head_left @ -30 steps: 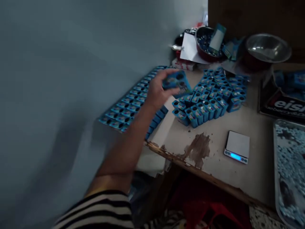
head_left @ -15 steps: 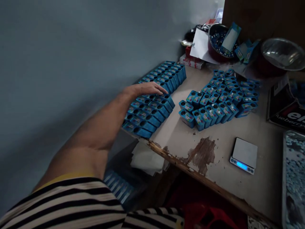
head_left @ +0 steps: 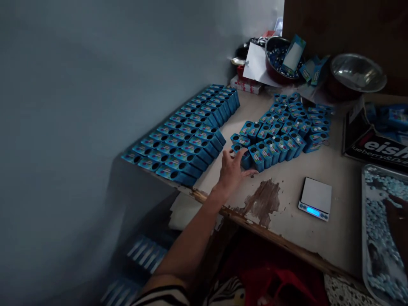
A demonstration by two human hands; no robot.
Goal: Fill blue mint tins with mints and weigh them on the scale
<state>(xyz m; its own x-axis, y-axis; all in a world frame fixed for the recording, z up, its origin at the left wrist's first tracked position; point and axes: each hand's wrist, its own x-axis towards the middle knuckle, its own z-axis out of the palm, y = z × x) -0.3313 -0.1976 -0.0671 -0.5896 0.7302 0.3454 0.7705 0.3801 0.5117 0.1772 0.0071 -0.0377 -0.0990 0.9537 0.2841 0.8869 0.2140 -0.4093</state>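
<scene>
My left hand reaches over the near corner of a loose group of small blue boxes, its thumb and fingers apart around one blue box. The box stands upright with a round hole in its top; a firm grip on it does not show. At the right edge, my right hand is dark and partly cut off, over the metal tray of small pale-blue pieces. Its fingers are too dim to make out. Rows of blue boxes stand packed together left of my left hand.
A digital scale with a lit display lies right of a worn patch on the table. Behind it stands a black printed carton of blue packs. Two bowls, a filled one and a shiny one, stand at the back.
My left hand has moved right and nearer, from the packed rows to the corner box of the loose group. The view has shifted right, and my right hand now shows at the tray.
</scene>
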